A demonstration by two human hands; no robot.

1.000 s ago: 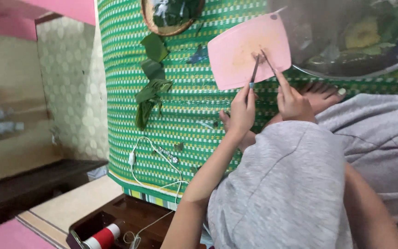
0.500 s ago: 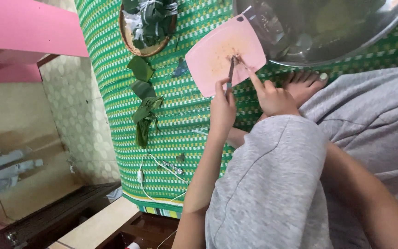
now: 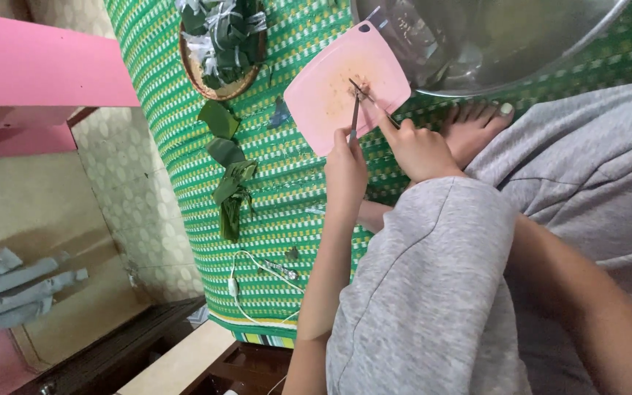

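Observation:
A pink cutting board [image 3: 323, 95] lies on a green woven mat [image 3: 162, 110]. My left hand [image 3: 347, 172] is closed around a thin dark knife [image 3: 355, 117] whose tip rests on the middle of the board. Beside it, my right hand [image 3: 418, 150] reaches onto the board with the forefinger stretched out, pressing a small thin piece near the blade; what that piece is cannot be made out. My raised knee in grey trousers [image 3: 433, 292] sits between my two arms, and my bare foot [image 3: 477, 124] rests just right of the board.
A large metal bowl [image 3: 491, 44] stands behind the board. A round woven basket of cut green leaves [image 3: 221, 44] sits to the left, with loose leaves [image 3: 228, 183] and a white cable [image 3: 246, 281] on the mat. Pink furniture [image 3: 38, 66] stands at far left.
The view has swung down and left, bringing more of the basket and mat into sight. Both hands stay on the board, the knife still held in the left.

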